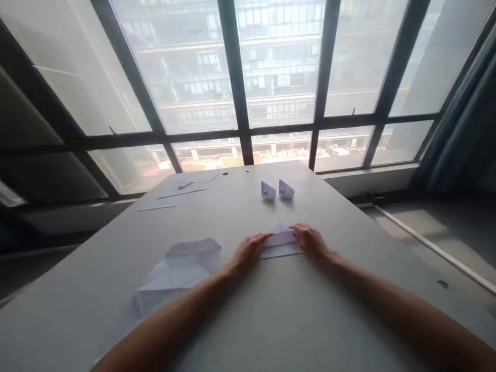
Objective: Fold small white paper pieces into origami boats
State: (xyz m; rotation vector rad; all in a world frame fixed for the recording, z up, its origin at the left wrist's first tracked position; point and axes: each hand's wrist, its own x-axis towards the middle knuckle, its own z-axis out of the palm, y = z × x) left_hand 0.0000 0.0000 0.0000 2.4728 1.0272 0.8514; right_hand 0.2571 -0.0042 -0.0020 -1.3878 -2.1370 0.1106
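Note:
A white sheet of paper [281, 239], folded into a peaked shape with a turned-up band across it, lies flat on the table in front of me. My left hand [251, 249] grips its left edge, fingers curled over the band's end. At the opposite end, my right hand [309, 239] holds the band the same way, fingertips pressed on the paper. The tip of the fold points away from me. Just beyond stand two small folded paper boats, the left boat [268, 191] beside the right boat [287, 190].
A large creased sheet [186, 263] lies to the left, partly hidden by my left forearm. Farther back on the white table [333, 299] are flat papers [182, 193] and a slim pen-like object [186, 185]. Tall windows [281, 67] rise behind; a dark curtain [457, 124] hangs at right.

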